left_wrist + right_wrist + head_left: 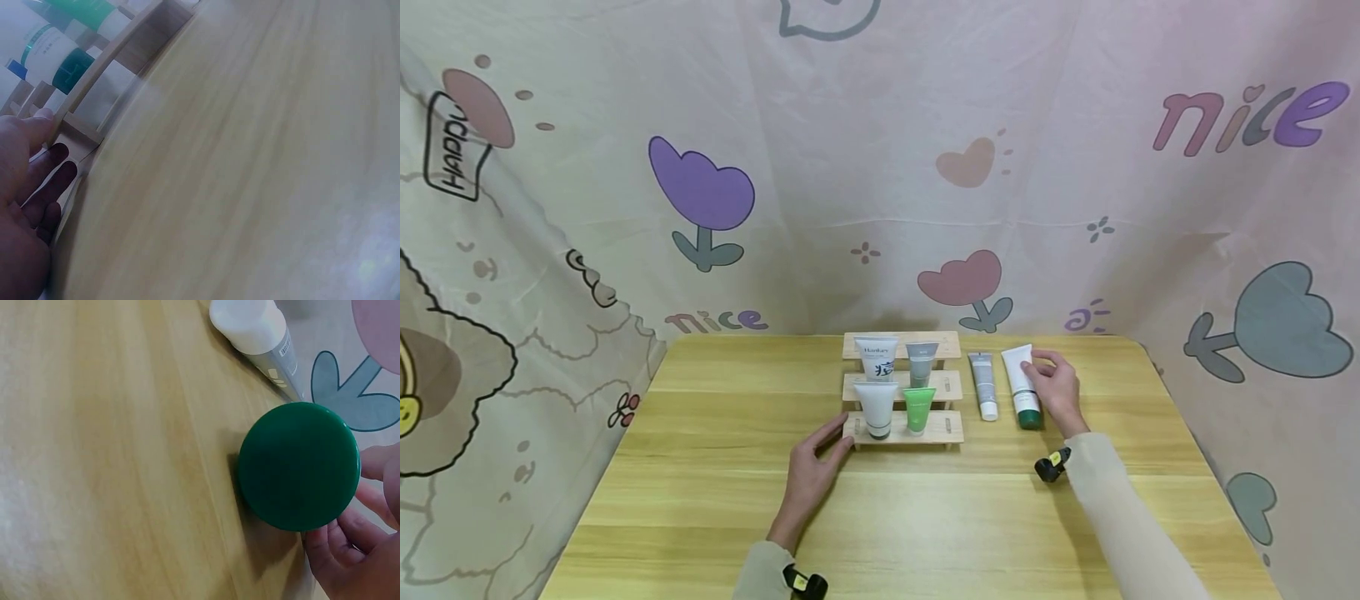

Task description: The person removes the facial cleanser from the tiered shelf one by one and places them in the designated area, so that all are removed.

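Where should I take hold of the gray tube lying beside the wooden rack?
I'd pinch the gray tube across its white cap, coming from above and the person's side. The cap is rounded and points toward the person, with bare table before it; the far end is flattened. The wooden rack and white tube flank it, so straight sideways approaches look tighter.

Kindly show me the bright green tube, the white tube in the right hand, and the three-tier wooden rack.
Bright green tube [918,407]: head view, middle of its body.
Held white tube [1022,390]: head view, its body.
Three-tier wooden rack [951,388]: head view, bare middle tier.
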The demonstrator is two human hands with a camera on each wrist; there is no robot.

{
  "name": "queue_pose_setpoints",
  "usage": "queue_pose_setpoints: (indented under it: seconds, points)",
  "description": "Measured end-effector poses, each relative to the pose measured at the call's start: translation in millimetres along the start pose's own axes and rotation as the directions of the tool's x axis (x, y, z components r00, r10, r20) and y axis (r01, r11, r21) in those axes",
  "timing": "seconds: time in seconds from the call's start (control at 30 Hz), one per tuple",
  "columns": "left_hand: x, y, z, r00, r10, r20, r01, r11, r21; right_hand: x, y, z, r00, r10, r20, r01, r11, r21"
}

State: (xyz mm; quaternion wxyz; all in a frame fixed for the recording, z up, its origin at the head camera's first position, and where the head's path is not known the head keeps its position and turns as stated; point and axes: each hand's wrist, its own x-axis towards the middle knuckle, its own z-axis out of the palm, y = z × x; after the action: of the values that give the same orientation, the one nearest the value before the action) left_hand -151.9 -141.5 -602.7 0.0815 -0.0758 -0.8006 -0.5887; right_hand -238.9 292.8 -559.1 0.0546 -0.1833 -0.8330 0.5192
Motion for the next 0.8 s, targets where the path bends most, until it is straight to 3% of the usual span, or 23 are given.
queue_pose_setpoints:
  seconds: [0.8]
  points:
    - [-0.7,1.1,0.1,1.000,0.004,0.000,-0.004,1.000,-0.015,-3.5,9.2,-4.7,0.991,-0.118,-0.055,0.117,0.993,-0.031]
